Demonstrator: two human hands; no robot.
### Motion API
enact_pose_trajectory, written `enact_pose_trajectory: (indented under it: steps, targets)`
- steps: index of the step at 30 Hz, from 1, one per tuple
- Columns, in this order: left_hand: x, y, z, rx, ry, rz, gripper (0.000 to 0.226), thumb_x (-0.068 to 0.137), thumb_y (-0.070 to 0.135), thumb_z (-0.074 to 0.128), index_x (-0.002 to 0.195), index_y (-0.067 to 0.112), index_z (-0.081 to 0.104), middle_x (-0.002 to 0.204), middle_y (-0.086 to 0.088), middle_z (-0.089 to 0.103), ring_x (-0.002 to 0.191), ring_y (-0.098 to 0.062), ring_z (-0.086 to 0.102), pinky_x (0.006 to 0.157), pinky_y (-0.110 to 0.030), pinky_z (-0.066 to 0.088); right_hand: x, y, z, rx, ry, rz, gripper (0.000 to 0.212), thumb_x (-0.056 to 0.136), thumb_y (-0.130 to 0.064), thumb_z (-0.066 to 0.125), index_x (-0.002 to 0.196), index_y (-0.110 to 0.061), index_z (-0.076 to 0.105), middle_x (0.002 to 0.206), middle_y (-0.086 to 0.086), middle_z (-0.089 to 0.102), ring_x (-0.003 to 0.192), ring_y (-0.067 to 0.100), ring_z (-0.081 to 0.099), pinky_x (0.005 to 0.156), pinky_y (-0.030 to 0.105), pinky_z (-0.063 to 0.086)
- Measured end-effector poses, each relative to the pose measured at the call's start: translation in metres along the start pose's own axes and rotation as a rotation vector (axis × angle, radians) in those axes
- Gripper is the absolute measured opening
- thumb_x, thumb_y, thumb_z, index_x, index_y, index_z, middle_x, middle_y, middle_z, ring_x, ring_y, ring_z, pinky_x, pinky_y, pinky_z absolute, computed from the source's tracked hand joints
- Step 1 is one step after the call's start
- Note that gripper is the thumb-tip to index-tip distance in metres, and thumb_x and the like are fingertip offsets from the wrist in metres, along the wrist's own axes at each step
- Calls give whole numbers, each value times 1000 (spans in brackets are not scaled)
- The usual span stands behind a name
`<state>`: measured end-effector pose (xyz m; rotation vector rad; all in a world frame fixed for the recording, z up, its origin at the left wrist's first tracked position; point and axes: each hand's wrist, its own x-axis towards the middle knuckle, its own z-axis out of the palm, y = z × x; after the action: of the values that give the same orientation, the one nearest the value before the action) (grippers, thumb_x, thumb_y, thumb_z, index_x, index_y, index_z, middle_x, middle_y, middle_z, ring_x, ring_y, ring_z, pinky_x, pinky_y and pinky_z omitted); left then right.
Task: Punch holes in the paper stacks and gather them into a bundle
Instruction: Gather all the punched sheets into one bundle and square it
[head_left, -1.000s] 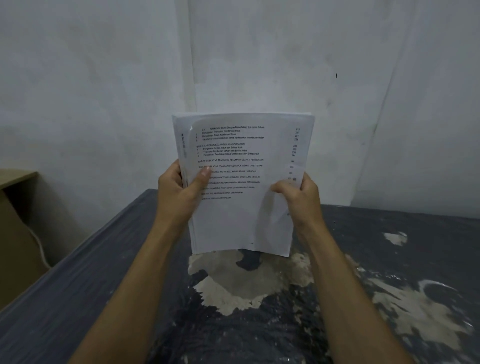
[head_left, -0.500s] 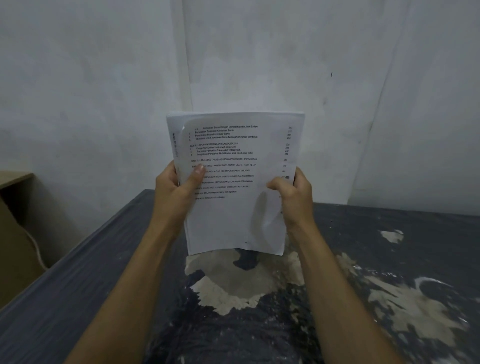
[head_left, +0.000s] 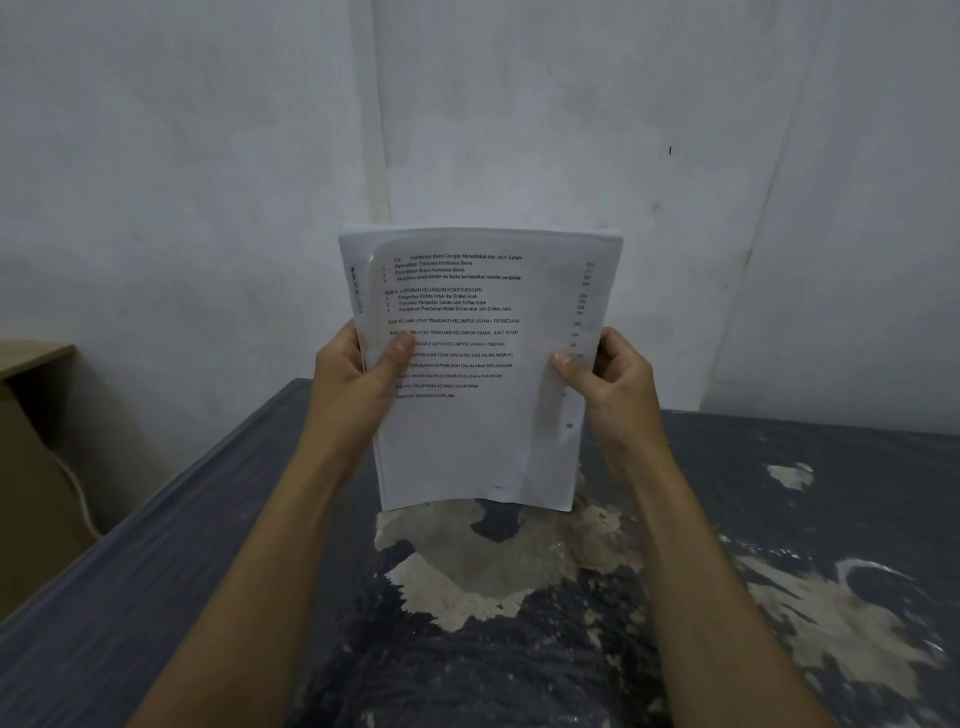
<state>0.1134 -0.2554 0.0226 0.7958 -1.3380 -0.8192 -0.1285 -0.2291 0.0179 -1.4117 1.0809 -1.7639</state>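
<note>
A pale plastered wall (head_left: 519, 104) fills the upper half of the view, meeting in a corner behind the papers. Below it runs a dark grey bench (head_left: 156, 597) whose coating has peeled away in pale patches, the biggest one (head_left: 467, 561) directly under the papers. At the far left edge stands a light brown piece of furniture (head_left: 31, 467).

Both forearms reach up from the bottom of the view and converge toward the middle. The left hand (head_left: 353, 379) grips the left edge of the paper stack (head_left: 483, 431), thumb laid across the front page and the other fingers hidden behind the sheets. The right hand (head_left: 613, 379) pinches the right edge at about the same height, thumb on the front, fingers curled round the back.

The paper stack is held upright in the air above the bench, clear of its surface, printed face toward the camera. It is a thick sheaf of white sheets; the front page carries lines of black text on the left and a column of page numbers on the right, like a table of contents. Its long axis runs vertically, top edge up toward the wall, leaning slightly left. The top left corner of the front page curls forward, showing the sheets behind.
</note>
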Motion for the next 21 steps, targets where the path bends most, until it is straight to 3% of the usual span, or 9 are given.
enact_pose_trajectory:
  steps: [4, 11, 17, 21]
  targets:
    - [3, 12, -3, 17, -20, 32, 22, 95, 22, 66, 117, 18, 64, 108, 7, 75, 96, -15, 73, 74, -29, 61, 1, -6, 3, -28, -15, -66, 17, 94, -11, 65, 109, -18, 66, 105, -6, 74, 94, 11, 72, 74, 24, 58]
    - [7, 30, -4, 11, 15, 136, 24, 96, 20, 65, 119, 16, 60, 110, 4, 74, 96, -16, 74, 71, -27, 61, 2, -12, 13, -32, 29, -181, 13, 95, -15, 64, 103, -25, 64, 102, -7, 74, 91, 11, 72, 72, 24, 59]
    - [-12, -17, -4, 47, -1, -28, 26, 93, 23, 68, 118, 18, 65, 108, 6, 75, 96, -17, 73, 76, -33, 62, -9, 21, 11, -28, 38, -41, 10, 93, -18, 68, 100, -25, 68, 98, -8, 75, 86, 12, 72, 67, 24, 59]
    - [-14, -33, -2, 76, 30, 8, 32, 94, 22, 65, 124, 10, 63, 116, 0, 73, 98, -17, 73, 80, -38, 62, -15, 36, 8, -76, -27, 44, 18, 89, -17, 72, 99, -31, 68, 94, -19, 74, 83, 4, 71, 62, 18, 56]
